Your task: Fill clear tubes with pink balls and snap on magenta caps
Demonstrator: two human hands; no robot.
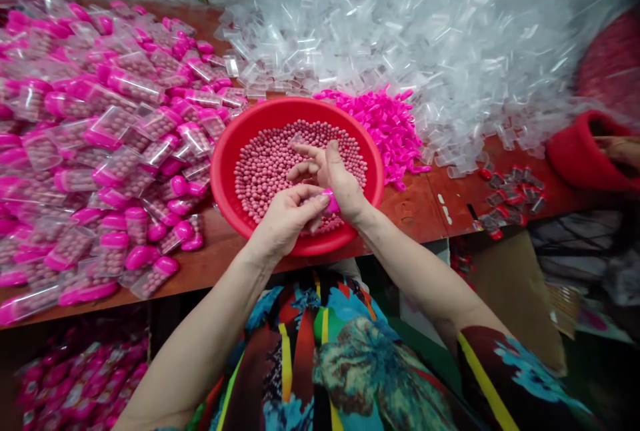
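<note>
My left hand (287, 214) is closed, its thumb and fingers pinching a bright pink plastic cap (331, 201) against the heel of my other palm. My right hand (337, 174) reaches over the beads with its fingers curved and thumb raised. At its fingertips a clear plastic container (297, 139) shows faintly, mostly hidden by the hand. Both hands are above a red plastic basin (220, 181) holding many small pink beads (260, 171).
Pink-capped containers filled with beads (115, 124) cover the table's left. Behind the basin lie loose pink caps (380, 127) and a large heap of clear containers (400, 31). Small red-ended clear pieces (515, 194) and a red bucket (575, 154) are at right, with another person's hand (620, 149).
</note>
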